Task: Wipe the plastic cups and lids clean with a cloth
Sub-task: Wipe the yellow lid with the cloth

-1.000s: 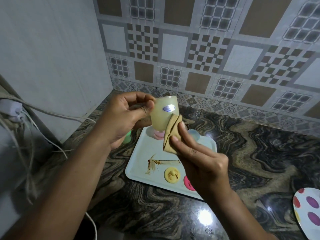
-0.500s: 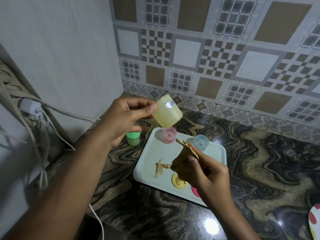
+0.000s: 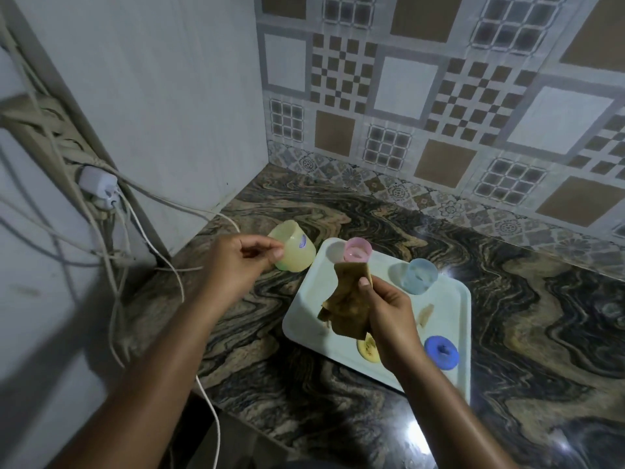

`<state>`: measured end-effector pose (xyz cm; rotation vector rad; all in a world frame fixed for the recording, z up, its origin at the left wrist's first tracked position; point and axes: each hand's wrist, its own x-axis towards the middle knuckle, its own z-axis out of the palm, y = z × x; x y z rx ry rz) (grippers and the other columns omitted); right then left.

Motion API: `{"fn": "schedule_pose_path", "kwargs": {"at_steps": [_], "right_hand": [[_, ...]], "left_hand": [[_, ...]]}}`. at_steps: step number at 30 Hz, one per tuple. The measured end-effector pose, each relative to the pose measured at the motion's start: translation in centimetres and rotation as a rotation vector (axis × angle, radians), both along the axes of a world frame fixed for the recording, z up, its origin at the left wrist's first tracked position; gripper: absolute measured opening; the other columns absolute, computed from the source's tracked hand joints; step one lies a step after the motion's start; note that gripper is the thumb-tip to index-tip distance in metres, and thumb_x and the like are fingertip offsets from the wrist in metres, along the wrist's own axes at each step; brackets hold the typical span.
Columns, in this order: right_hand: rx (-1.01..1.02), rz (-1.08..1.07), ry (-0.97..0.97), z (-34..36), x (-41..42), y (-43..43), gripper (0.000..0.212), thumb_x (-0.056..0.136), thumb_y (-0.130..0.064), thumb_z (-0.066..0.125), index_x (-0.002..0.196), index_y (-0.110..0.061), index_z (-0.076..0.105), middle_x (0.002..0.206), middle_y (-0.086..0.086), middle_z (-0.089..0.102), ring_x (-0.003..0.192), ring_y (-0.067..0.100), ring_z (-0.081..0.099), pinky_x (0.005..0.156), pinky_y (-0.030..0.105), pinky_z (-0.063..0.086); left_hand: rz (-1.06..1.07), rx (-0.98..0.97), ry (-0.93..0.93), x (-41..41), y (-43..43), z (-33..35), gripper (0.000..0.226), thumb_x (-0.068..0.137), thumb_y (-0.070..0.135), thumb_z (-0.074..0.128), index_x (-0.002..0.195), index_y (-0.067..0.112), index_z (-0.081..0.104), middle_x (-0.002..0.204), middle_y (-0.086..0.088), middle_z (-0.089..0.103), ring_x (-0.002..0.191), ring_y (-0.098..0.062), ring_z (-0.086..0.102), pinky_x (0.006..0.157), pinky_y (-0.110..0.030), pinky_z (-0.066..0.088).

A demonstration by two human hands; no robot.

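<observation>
Presently, the yellow cup (image 3: 296, 248) is pinched between thumb and fingertips of the left hand (image 3: 241, 262) and is held tilted just off the left edge of the tray (image 3: 453, 299). The brown cloth (image 3: 345, 302) is gripped in the curled right hand (image 3: 389, 309) above the tray's middle. On the tray, a pink cup (image 3: 356, 249) is noted at the far left corner and a blue cup (image 3: 419, 275) to its right. A yellow lid (image 3: 368, 346), half hidden by the wrist, and a blue lid (image 3: 441, 352) are noted near the front edge.
</observation>
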<state>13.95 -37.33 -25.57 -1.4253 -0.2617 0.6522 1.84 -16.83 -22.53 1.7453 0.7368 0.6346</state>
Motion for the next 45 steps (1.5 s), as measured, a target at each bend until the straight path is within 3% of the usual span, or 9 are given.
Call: {"fn": "schedule_pose_path", "kwargs": {"at_steps": [3,7,12,16,19,33,39,43,45], "right_hand": [[-0.052,0.032,-0.047,-1.4,0.2,2.5,0.027,0.109,-0.015,0.049,0.109,-0.013,0.076,0.080,0.018,0.077,0.070,0.036,0.076,0.063,0.044,0.061],[-0.118,0.076,-0.034,-2.6,0.2,5.2,0.029,0.110,-0.017,0.047,0.109,-0.008,0.074,0.077,0.030,0.070,0.061,0.038,0.073,0.053,0.033,0.055],[-0.177,0.097,-0.050,-4.1,0.0,7.7,0.030,0.107,-0.020,0.051,0.100,-0.008,0.077,0.081,0.028,0.073,0.071,0.048,0.073,0.070,0.062,0.059],[-0.225,0.072,-0.070,-5.0,0.1,8.3,0.026,0.099,-0.029,0.057,0.096,-0.019,0.081,0.088,0.023,0.075,0.084,0.047,0.073,0.074,0.059,0.061],[-0.244,0.052,-0.053,-5.3,0.3,8.2,0.028,0.104,-0.021,0.056,0.091,-0.017,0.080,0.083,0.019,0.075,0.076,0.035,0.073,0.067,0.043,0.060],[-0.185,0.004,0.018,-3.9,-0.1,5.4,0.029,0.107,-0.017,0.052,0.094,-0.009,0.077,0.072,0.010,0.069,0.061,0.021,0.067,0.054,0.029,0.054],[-0.176,-0.118,-0.011,-1.7,2.1,1.0,0.031,0.107,-0.021,0.054,0.099,0.004,0.071,0.072,0.010,0.067,0.059,0.018,0.064,0.052,0.027,0.052],[-0.180,-0.189,-0.023,-2.2,3.4,-1.9,0.029,0.107,-0.021,0.053,0.103,-0.001,0.073,0.077,0.015,0.068,0.067,0.025,0.064,0.056,0.031,0.052],[-0.176,-0.213,-0.016,-2.7,3.9,-3.2,0.028,0.107,-0.022,0.053,0.103,-0.005,0.075,0.079,0.025,0.069,0.067,0.035,0.067,0.056,0.039,0.056]], "left_hand": [[0.044,0.204,0.121,-0.5,0.8,-2.9,0.014,0.080,0.017,0.082,0.081,0.031,0.078,0.082,0.007,0.076,0.079,-0.010,0.071,0.076,-0.025,0.057],[0.005,0.317,0.186,-0.5,1.1,-5.8,0.008,0.081,0.011,0.079,0.086,0.018,0.080,0.083,0.006,0.074,0.078,-0.007,0.068,0.076,-0.029,0.056],[-0.033,0.469,0.317,-0.2,2.7,-9.4,0.012,0.080,0.008,0.079,0.090,0.015,0.081,0.088,-0.002,0.073,0.081,-0.017,0.066,0.078,-0.031,0.054],[-0.070,0.487,0.471,-0.2,3.4,-11.5,0.017,0.085,0.008,0.072,0.099,0.015,0.080,0.102,-0.010,0.071,0.092,-0.028,0.067,0.083,-0.032,0.052],[-0.106,0.516,0.534,-0.4,3.5,-12.0,0.020,0.087,0.011,0.070,0.102,0.019,0.080,0.107,-0.008,0.072,0.096,-0.029,0.067,0.085,-0.035,0.054],[-0.018,0.498,0.303,1.4,0.4,-6.7,0.024,0.090,0.027,0.069,0.113,0.021,0.074,0.111,-0.002,0.072,0.093,-0.019,0.069,0.078,-0.032,0.056],[-0.080,0.356,0.164,5.4,-3.2,-4.0,0.025,0.092,0.023,0.070,0.115,0.017,0.074,0.106,0.009,0.071,0.079,0.008,0.057,0.065,0.004,0.039],[-0.162,0.300,0.153,6.5,-4.8,-4.3,0.024,0.092,0.027,0.070,0.114,0.020,0.074,0.104,0.012,0.072,0.081,0.004,0.062,0.076,-0.016,0.053],[-0.210,0.276,0.166,7.0,-6.2,-4.6,0.020,0.091,0.027,0.070,0.110,0.022,0.074,0.103,0.013,0.072,0.080,0.004,0.063,0.071,-0.015,0.051]]}}
